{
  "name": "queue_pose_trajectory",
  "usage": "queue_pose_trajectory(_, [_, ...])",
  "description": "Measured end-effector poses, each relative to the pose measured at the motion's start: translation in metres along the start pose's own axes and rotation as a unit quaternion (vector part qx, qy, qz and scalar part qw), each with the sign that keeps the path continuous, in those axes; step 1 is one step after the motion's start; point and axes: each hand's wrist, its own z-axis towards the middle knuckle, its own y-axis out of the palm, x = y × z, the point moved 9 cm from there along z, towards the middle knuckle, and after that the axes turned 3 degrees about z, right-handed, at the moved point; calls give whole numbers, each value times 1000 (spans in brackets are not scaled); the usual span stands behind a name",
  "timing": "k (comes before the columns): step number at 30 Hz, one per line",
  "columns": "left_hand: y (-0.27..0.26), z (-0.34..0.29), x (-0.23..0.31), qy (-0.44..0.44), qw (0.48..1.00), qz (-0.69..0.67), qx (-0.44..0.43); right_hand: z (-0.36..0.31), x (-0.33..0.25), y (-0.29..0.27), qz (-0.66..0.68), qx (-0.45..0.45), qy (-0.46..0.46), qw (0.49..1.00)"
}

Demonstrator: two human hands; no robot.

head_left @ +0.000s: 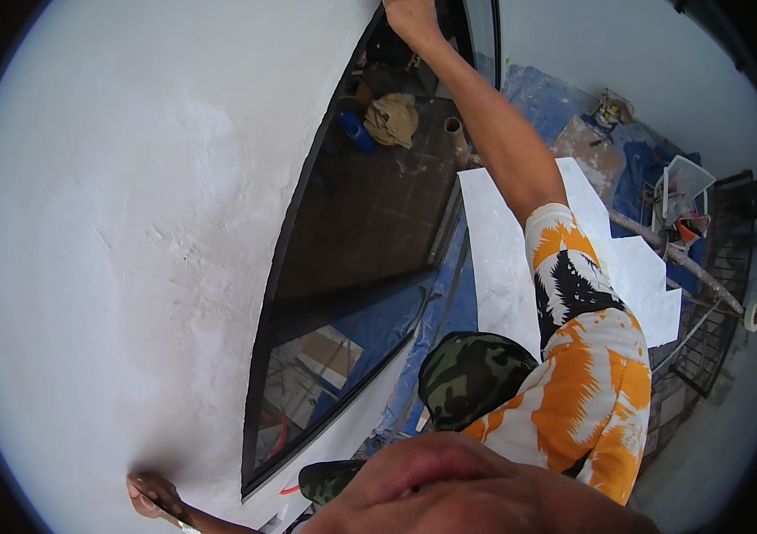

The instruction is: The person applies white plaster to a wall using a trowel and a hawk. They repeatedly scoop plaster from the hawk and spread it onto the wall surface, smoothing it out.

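Low at the left, my left hand (152, 497) is close against a white plastered wall (129, 240), fingers closed around a thin flat thing (169, 515) with a pale edge. Its kind cannot be made out. My right arm reaches far up, and my right hand (412, 21) is at the top edge of the picture, beside the upper part of a black window frame (307, 169). The fingers of that hand are cut off by the picture's edge, so its grip is hidden. The wall surface shows uneven trowel-like marks and patches.
Dark glass (369, 205) inside the frame shows a tan cloth bundle and a blue object. Camouflage cloth (472, 378) lies below me, near white sheets (503, 258). Beyond are a blue floor covering (543, 98), a clear bin (686, 182), a pole (699, 271) and metal bars (721, 334).
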Motion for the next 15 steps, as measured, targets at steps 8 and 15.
queue_pose_trajectory(8, [0, 3, 1, -7, 1000, -5, -1, -214, -132, 18, 27, -35, -133, 990])
queue_pose_trajectory(15, [11, -1, 1, -7, 1000, 9, 9, -126, -74, -36, 92, 86, -165, 978])
